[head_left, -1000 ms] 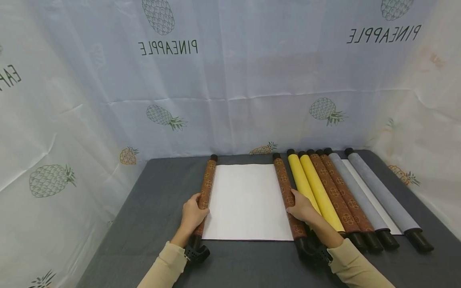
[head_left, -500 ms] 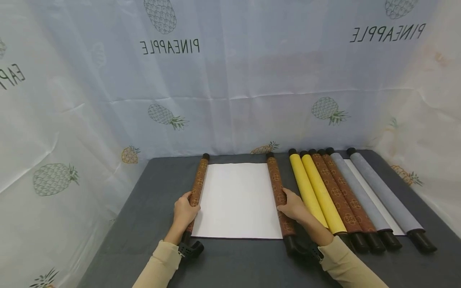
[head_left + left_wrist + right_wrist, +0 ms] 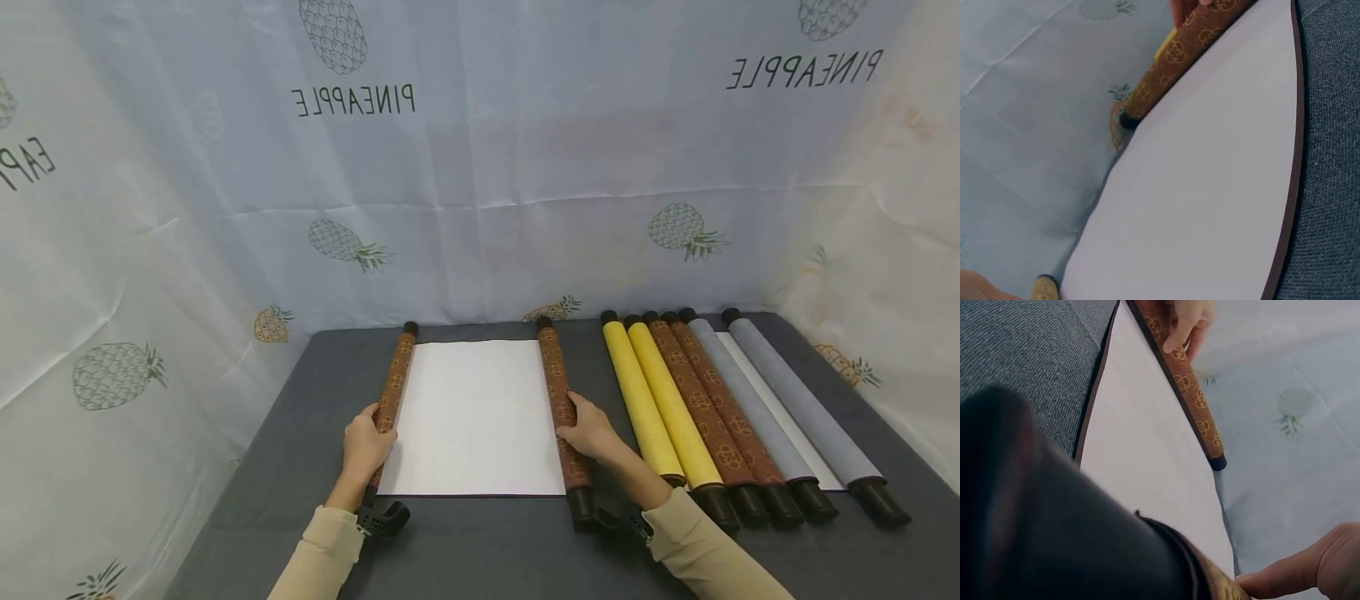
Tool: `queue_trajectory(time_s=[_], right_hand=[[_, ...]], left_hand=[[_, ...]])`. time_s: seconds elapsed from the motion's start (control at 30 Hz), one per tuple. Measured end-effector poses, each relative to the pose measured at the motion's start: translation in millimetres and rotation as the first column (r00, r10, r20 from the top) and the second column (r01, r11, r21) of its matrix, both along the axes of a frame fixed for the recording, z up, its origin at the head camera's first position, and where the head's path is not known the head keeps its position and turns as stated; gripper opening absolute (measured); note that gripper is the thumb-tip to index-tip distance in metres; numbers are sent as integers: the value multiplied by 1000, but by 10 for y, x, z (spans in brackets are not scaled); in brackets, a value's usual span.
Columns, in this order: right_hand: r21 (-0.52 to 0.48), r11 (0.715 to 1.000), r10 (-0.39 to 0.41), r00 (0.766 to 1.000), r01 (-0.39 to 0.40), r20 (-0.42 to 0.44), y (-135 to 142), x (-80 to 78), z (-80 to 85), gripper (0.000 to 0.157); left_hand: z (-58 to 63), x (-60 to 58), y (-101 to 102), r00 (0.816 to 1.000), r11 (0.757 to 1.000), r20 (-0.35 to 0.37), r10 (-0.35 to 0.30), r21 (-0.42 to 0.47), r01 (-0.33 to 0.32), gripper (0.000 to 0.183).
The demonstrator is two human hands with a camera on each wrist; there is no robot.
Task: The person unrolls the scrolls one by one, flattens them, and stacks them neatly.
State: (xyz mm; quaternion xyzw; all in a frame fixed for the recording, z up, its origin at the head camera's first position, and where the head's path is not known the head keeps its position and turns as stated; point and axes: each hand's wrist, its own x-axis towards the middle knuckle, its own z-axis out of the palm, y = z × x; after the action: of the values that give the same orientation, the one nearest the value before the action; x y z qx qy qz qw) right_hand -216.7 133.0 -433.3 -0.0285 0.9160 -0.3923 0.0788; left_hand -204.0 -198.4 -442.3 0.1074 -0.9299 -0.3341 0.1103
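A partly unrolled scroll with white paper (image 3: 476, 417) lies between my hands, its two ends wound into brown, flower-patterned rolls with black knobs. My left hand (image 3: 366, 443) grips the left roll (image 3: 395, 379), thumb on the paper side. On the other side my right hand (image 3: 588, 429) holds the right roll (image 3: 555, 375) in the same way. The right wrist view has the right roll's black knob (image 3: 1085, 519) large in front and the left hand (image 3: 1190, 319) beyond. In the left wrist view, the right roll (image 3: 1175, 59) slants across the top.
To the right several more scrolls lie side by side: yellow (image 3: 641, 392), brown (image 3: 693, 392) and grey (image 3: 798, 396), with white paper (image 3: 780, 408) showing between the grey rolls. A dark grey cloth (image 3: 480, 550) covers the table. Pineapple-printed curtains (image 3: 480, 167) hang behind it.
Both hands have moved left, carrying the scroll with them, its paper still spread about as wide. The gap between its right roll and the yellow scroll has grown.
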Motion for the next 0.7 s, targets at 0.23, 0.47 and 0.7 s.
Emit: queue_trajectory(time_s=[0.23,0.47,0.7], right_hand=[[29,1000,0,999,2,-40,47,30,16,64],[43,999,36,993,-31,-114,69,58,15,61],[48,998,41,989,-34,-143,92,55,17,61]], left_hand=[[-37,-2,35,1000,1000,6,-4,-14,4,58],[-31,27,42,1000,1000,4,-10,-6,10,58],[-6,20,7,999,1000,33,-4,-28,5,58]])
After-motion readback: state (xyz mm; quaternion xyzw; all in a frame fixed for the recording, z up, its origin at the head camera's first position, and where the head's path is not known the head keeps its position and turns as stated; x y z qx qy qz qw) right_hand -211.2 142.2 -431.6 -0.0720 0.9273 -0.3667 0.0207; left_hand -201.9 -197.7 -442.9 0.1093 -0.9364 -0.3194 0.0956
